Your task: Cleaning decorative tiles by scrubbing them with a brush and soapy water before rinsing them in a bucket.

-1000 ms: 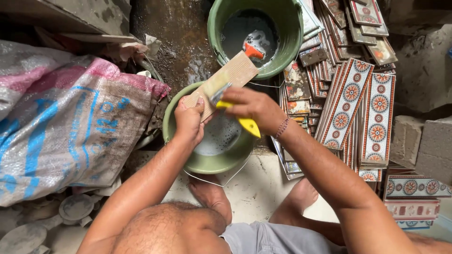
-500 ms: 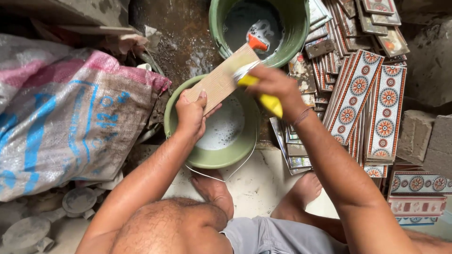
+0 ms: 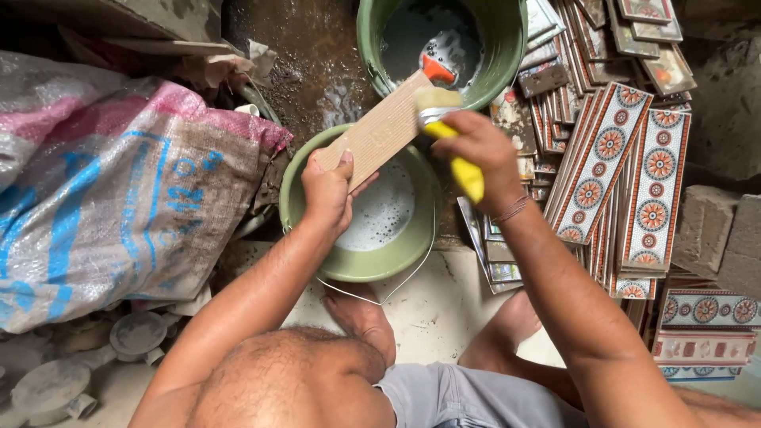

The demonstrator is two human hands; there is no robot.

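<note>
My left hand [image 3: 326, 189] grips the near end of a tan rectangular tile [image 3: 379, 131], back side up, slanting over a green bowl [image 3: 361, 267] of cloudy liquid. My right hand [image 3: 478, 149] is closed on a paintbrush with a yellow handle [image 3: 468, 176]; its pale bristles rest on the tile's far end. Beyond the tile stands a green bucket [image 3: 499, 75] holding grey slurry and an orange-handled tool [image 3: 437, 70].
Stacks of patterned red, white and blue tiles [image 3: 626, 170] lean at the right, with more near the bottom right. A large woven sack [image 3: 119, 198] lies at the left, dusty round lids below it. Grey blocks [image 3: 721, 234] sit far right. My bare feet rest on the floor.
The brush has travelled up the tile from near my left hand to its far end. My left hand stayed on the tile over the bowl.
</note>
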